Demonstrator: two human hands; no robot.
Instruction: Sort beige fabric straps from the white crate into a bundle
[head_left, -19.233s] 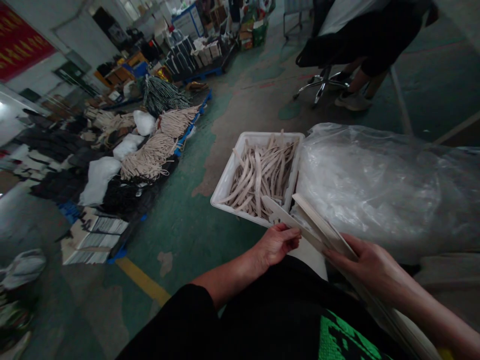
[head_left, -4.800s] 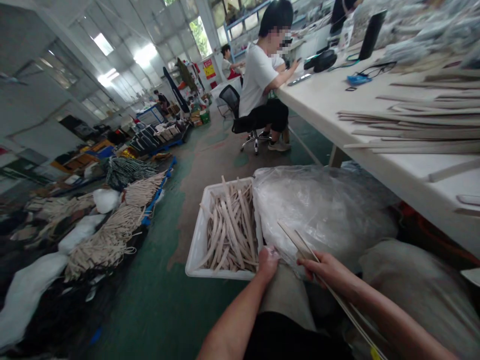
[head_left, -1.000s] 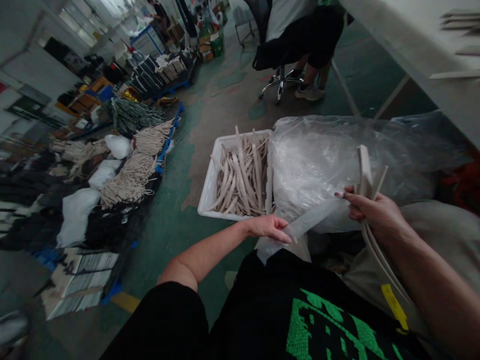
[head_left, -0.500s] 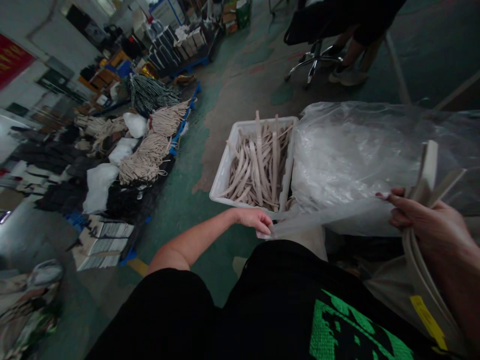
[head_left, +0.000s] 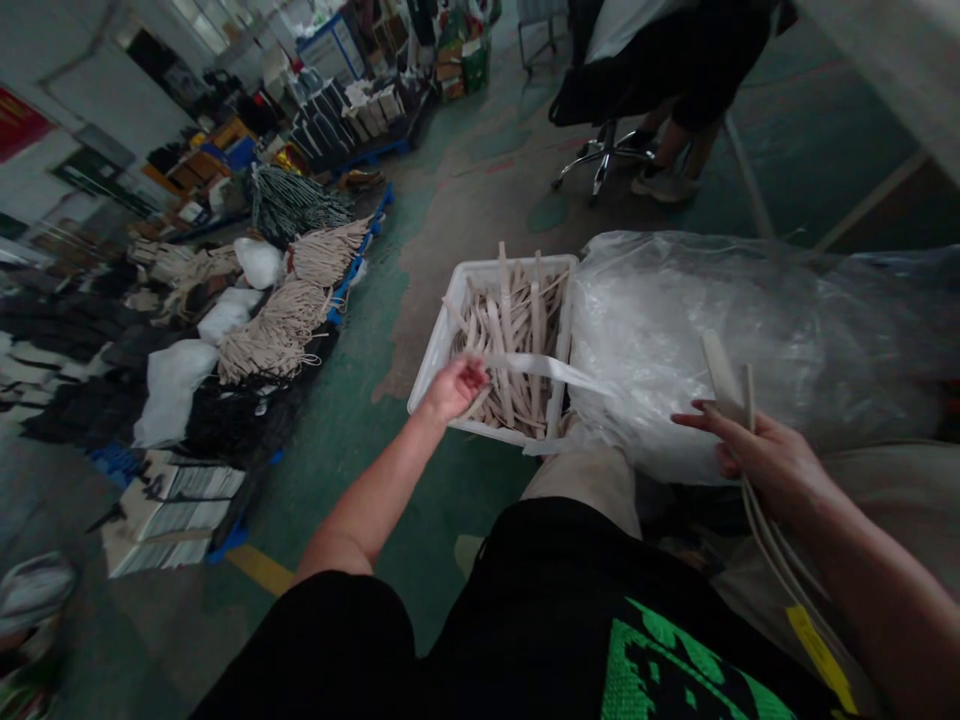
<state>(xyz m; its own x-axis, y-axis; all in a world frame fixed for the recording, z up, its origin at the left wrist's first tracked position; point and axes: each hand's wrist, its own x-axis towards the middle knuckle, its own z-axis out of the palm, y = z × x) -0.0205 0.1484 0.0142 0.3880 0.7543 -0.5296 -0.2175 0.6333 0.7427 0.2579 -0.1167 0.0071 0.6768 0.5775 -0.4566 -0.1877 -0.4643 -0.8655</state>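
My left hand (head_left: 454, 387) is stretched out over the near edge of a white plastic crate (head_left: 442, 335) that holds several beige strips. Its fingers are closed on one end of a pale strip (head_left: 544, 368) that runs right toward the clear plastic bag (head_left: 720, 300). My right hand (head_left: 757, 460) is closed round a bundle of flat beige pieces (head_left: 731, 390) that stand up between its fingers and trail down past my wrist, in front of the bag.
Bundles of cream and dark cords (head_left: 300, 290) and white sacks lie on the green floor at left, with stacked flat packs (head_left: 172, 505). A seated person's legs and a swivel chair (head_left: 607, 160) are at the back. A yellow floor line (head_left: 262, 570) runs near my knee.
My left hand has moved from beside my lap out over the crate, drawing the pale strip with it. My right hand with the bundle has shifted slightly left and lower.
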